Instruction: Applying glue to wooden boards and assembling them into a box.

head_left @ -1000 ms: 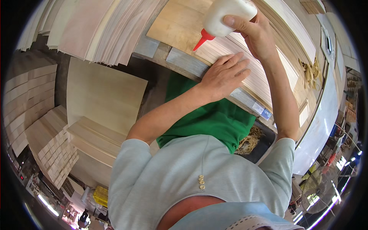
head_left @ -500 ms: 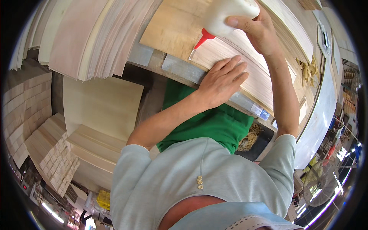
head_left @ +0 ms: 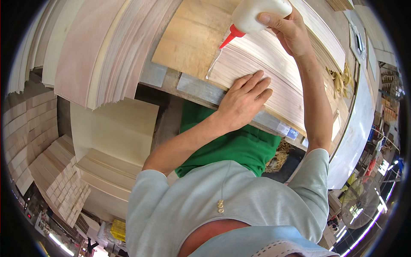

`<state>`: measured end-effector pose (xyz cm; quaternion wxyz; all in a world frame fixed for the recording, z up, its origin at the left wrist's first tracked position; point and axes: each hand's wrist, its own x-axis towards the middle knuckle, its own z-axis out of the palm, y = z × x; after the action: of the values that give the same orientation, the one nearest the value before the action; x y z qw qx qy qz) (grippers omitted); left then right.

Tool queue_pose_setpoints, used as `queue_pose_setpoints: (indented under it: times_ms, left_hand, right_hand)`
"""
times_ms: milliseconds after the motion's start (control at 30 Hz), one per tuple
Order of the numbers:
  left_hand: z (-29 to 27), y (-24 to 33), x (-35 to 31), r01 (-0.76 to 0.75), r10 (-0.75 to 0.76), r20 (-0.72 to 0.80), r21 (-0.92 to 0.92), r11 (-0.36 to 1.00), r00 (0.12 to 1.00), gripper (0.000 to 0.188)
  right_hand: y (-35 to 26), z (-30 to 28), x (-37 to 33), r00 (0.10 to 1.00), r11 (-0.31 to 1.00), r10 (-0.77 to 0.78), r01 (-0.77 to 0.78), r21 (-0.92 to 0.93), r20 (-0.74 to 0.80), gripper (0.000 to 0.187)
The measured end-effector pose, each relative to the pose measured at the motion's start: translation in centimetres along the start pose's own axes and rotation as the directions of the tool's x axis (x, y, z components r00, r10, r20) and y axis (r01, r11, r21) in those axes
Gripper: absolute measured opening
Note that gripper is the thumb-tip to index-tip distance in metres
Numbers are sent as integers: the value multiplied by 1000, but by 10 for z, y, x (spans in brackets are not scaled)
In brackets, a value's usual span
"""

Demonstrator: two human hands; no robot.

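White bottle [head_left: 257, 16]: gripped in the right hand [head_left: 291, 36], thumb on its near face, body tilted nozzle-down; hung over the left end of the pale strips [head_left: 280, 100].
Red nozzle [head_left: 232, 35]: aimed down and left; tip right at the strip ends, touching or just clear, couldn't tell.
White bead [head_left: 213, 64]: thin line from the tip toward the person, along the strips' left ends; looked like glue.
Left hand [head_left: 244, 97]: palm down, flat, grasping nothing; rested on the strips, right of the bead.
Tan board [head_left: 184, 38]: lay bare just left of the strips, bead near where the two met.
Bead risk: uneven squeeze or a wrist wobble could have left gaps or a blob.
Smear risk: left hand sliding leftward could have dragged through the wet line.
Shift risk: lighter left-hand pressure plus a nozzle bump could have skewed the strips.
Counter [head_left: 172, 81]: carried board and strips; metal plates [head_left: 200, 88] along its near edge.
Thin sheets [head_left: 105, 51]: stacked to the left, ragged ends toward the person.
Tan fibre bundle [head_left: 338, 81]: on the right, past the strips.
Wood blocks [head_left: 68, 188]: piled lower left, well apart.
Fan [head_left: 361, 199]: far right; airflow, if running, could have skinned the bead early.
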<state>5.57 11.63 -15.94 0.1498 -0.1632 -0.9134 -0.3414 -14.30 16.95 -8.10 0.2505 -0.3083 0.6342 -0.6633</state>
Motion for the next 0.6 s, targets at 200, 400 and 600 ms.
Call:
queue_pose_setpoints:
  times_ms: [200, 400, 600]
  left_hand:
    - [0, 0, 2, 3, -3, 1, -18, 1000, 1000, 44]
    - [-3, 0, 2, 11, -11, 5, -31, 999, 1000, 44]
    - [-3, 0, 1, 11, -11, 7, -33, 999, 1000, 44]
  right_hand:
    - [1, -9, 9, 1000, 1000, -2, 2, -7, -18, 56]
    - [-9, -12, 17, 999, 999, 7, -5, 48, -52, 56]
    - [-16, -17, 24, 996, 1000, 17, -17, 3, -86, 57]
